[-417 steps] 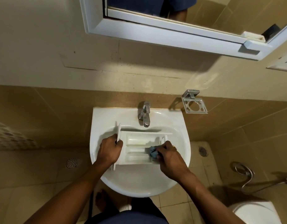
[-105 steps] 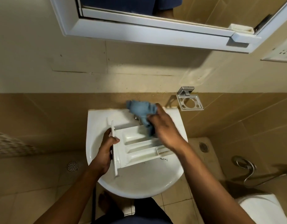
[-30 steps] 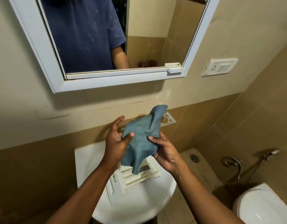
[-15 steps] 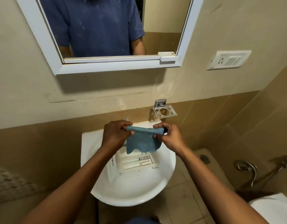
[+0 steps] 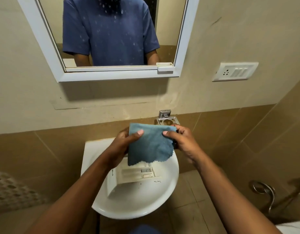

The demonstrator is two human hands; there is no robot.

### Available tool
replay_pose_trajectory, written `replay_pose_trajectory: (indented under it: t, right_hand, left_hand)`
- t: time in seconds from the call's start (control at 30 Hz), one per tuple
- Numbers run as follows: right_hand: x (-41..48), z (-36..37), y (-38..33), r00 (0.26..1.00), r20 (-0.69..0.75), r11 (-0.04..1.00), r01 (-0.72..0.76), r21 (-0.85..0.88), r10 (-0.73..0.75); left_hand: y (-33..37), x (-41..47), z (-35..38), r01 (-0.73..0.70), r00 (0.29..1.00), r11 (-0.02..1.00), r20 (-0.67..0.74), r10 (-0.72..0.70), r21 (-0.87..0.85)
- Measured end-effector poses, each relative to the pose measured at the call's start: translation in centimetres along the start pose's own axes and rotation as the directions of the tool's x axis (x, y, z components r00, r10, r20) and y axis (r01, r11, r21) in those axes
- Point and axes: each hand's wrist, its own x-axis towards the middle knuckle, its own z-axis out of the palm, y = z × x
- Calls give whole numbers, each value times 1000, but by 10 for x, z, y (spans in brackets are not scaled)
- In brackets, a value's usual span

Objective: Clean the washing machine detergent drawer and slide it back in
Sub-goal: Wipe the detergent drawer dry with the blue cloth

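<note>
Cloth [image 5: 151, 147], blue, hangs spread between your hands: your left hand [image 5: 122, 146] pinches its top left corner, your right hand [image 5: 183, 141] the top right. Its lower edge hides the back of the detergent drawer [image 5: 135, 174], which lies in the sink [image 5: 137, 206], front panel toward the left rim. A metal soap holder [image 5: 167, 119] sits on the wall just behind your right hand. Bare white basin shows from the drawer to the sink's front and right rims.

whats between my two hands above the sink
In the head view, the blue cloth, stretched between the left hand and the right hand, which pinch its upper corners. Its lower edge hangs over the drawer in the sink.
</note>
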Motion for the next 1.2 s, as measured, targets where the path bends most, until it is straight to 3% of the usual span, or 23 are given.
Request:
replay_pose_trajectory:
  t: [0.1,0.2,0.3,0.37,0.5,0.63,0.73,0.8,0.97,1.2]
  right_hand:
    - [-4,8,9,995,-17,994,-96,55,97]
    - [-6,8,14,986,-42,968,-149,202,161]
    - [-4,-2,14,990,37,869,-138,475,137]
    - [-3,-10,20,986,116,824,-160,543,116]
    - [-2,-17,33,972,90,912,-234,337,216]
    - [3,-28,32,977,139,861,-209,463,162]
    - [7,-30,35,966,189,906,-236,351,178]
    - [9,-29,38,970,154,936,-223,273,187]
    - [14,-30,28,986,114,920,-155,361,121]
    - [22,-24,19,998,55,976,-46,213,35]
  left_hand:
    - [-18,0,13,102,995,993,0,-102,-57]
    - [-19,6,19,87,992,984,-75,-100,-157]
    - [-9,13,24,91,994,970,-34,-101,-226]
    - [-7,18,24,132,990,966,-19,-140,-224]
    - [-11,26,20,198,978,956,-21,-207,-218]
    - [-11,32,12,228,974,944,39,-225,-237]
    - [-13,39,6,242,970,950,46,-237,-197]
    - [-13,43,3,216,976,961,59,-209,-175]
    - [-4,47,-2,104,993,982,67,-95,-156]
    - [3,55,-14,54,996,989,81,-43,-140]
